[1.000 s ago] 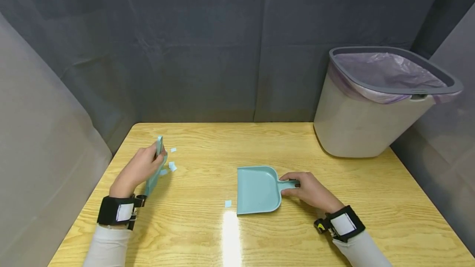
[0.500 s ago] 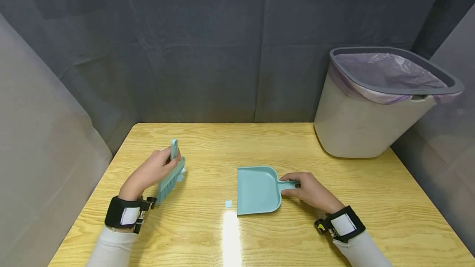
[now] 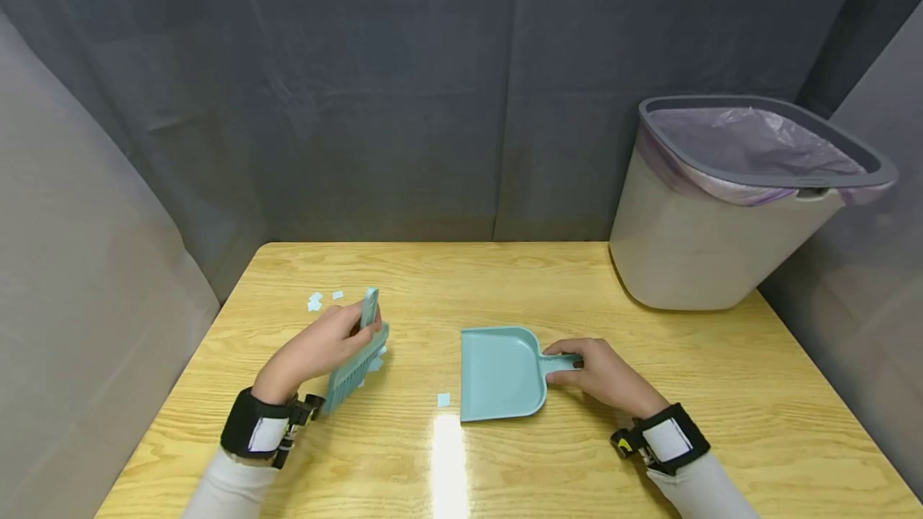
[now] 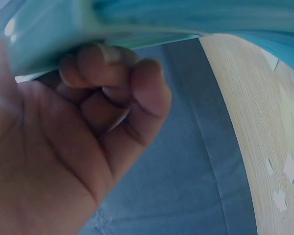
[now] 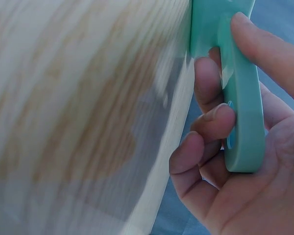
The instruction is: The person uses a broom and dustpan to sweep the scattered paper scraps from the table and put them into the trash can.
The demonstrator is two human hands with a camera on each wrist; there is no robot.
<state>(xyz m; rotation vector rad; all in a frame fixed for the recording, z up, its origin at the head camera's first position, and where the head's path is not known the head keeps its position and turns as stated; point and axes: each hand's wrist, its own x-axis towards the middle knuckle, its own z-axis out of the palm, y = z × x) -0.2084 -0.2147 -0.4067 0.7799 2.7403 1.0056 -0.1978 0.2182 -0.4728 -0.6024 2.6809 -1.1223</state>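
My left hand (image 3: 320, 348) grips a light teal hand brush (image 3: 352, 371) by its handle, bristles down at the wooden table. Paper scraps (image 3: 376, 364) show along the brush's right side. In the left wrist view the fingers (image 4: 149, 93) curl under the brush, whose blue bristles fill the top. My right hand (image 3: 604, 375) holds the handle of a matching dustpan (image 3: 502, 375), which lies flat with its straight edge facing left. The right wrist view shows thumb and fingers around that handle (image 5: 245, 112). A single paper scrap (image 3: 443, 400) lies just left of the dustpan's edge.
Several more paper scraps (image 3: 315, 301) lie behind the left hand on the table (image 3: 461, 279). A grey bin (image 3: 692, 231) with a purple liner stands at the back right. Dark cloth (image 3: 389, 102) hangs behind the table, with paler cloth (image 3: 79, 279) at the left.
My left hand has moved right and nearer with the brush, and some scraps have shifted right alongside it. Scraps behind the hand have come into view. The dustpan and right hand stay put.
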